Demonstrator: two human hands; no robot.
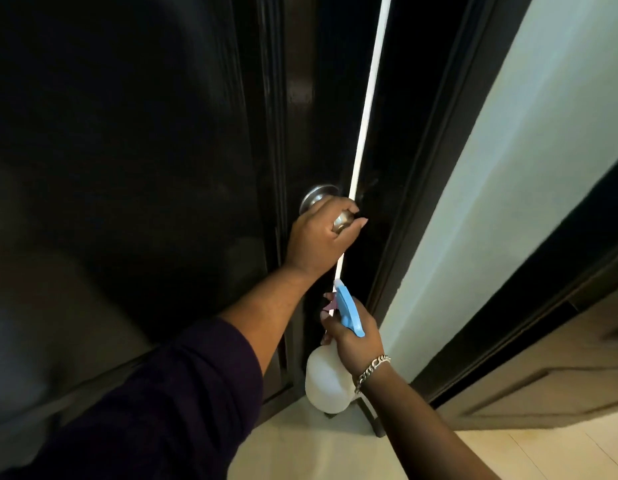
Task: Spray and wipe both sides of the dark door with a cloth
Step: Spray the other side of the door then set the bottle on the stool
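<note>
Right hand (356, 336) gripping white spray bottle (330, 379); left hand (318, 237) around knob (342, 221), glossy dark door (127, 133).

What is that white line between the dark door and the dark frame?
In the head view, a thin bright gap runs between the dark door and its frame; the door is open a crack. The left hand grips the knob beside it.

Door (127, 133) nearly shut against frame (435, 168); bright gap (366, 109) too narrow for hands.
</note>
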